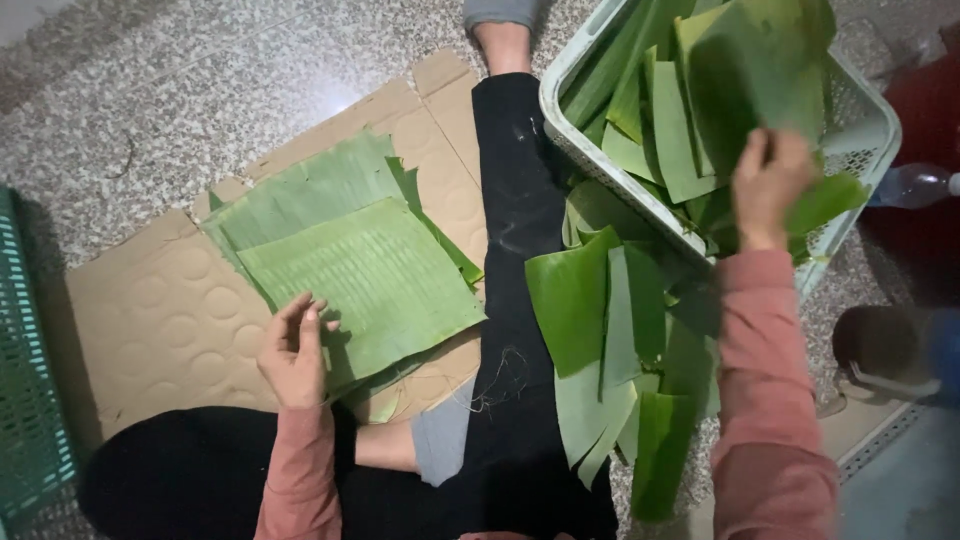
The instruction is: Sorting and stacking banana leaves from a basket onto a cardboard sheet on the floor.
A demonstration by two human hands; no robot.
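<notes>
My left hand [293, 348] rests with fingers apart on the near edge of a stack of flat cut banana leaves [350, 255] laid on brown cardboard [160, 310]. My right hand [768, 185] reaches into a white plastic basket [860, 125] and grips a large dark green leaf piece [750, 75] among the upright leaves there. A loose pile of folded leaf strips [610, 350] lies between the basket and my outstretched leg in black trousers [510, 230].
A green slatted crate [25, 400] stands at the left edge. A clear plastic bottle [915, 185] lies right of the basket, beside a red object [925, 110]. The floor is speckled stone. A dark round object [880, 345] sits at lower right.
</notes>
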